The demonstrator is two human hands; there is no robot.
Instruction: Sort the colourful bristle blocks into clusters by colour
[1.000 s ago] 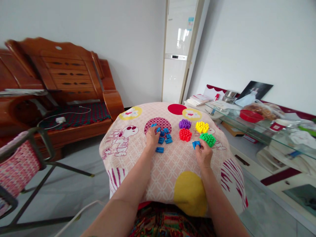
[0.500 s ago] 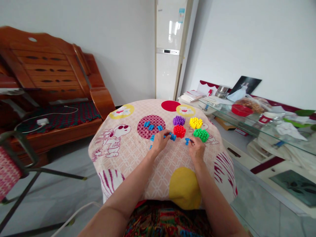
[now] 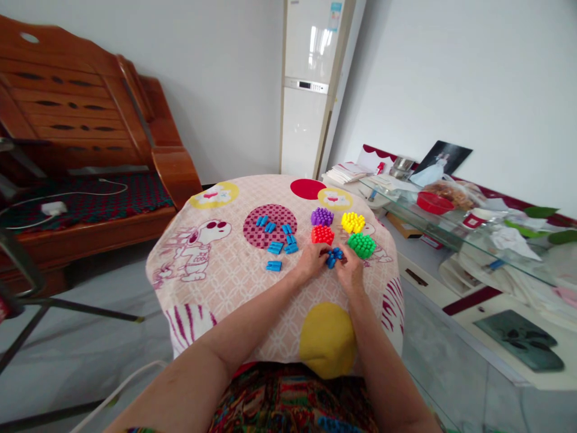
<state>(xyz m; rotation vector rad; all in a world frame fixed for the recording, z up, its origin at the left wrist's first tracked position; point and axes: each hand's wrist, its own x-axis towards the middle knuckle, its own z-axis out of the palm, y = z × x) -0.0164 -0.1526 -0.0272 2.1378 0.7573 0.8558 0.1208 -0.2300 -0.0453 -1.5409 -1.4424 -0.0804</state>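
— At the right of the tablecloth (image 3: 238, 273), blue pieces (image 3: 334, 258): where from the fingers?
— Between them. Left hand (image 3: 312, 260) and right hand (image 3: 350, 264) meet, fingertips clamped on the blue.
— Long axis, nearer hand?
— Axis hidden, cannot tell; hands equally near. Loose blue pieces (image 3: 274, 247) lie left.

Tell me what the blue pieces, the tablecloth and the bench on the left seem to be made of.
The blue pieces look like moulded plastic, smooth and slightly shiny, with even, saturated colour. The tablecloth seems to be matte fabric, draping softly over the edge; the fibre can't be told. The bench is probably varnished wood: reddish-brown, with glossy highlights.
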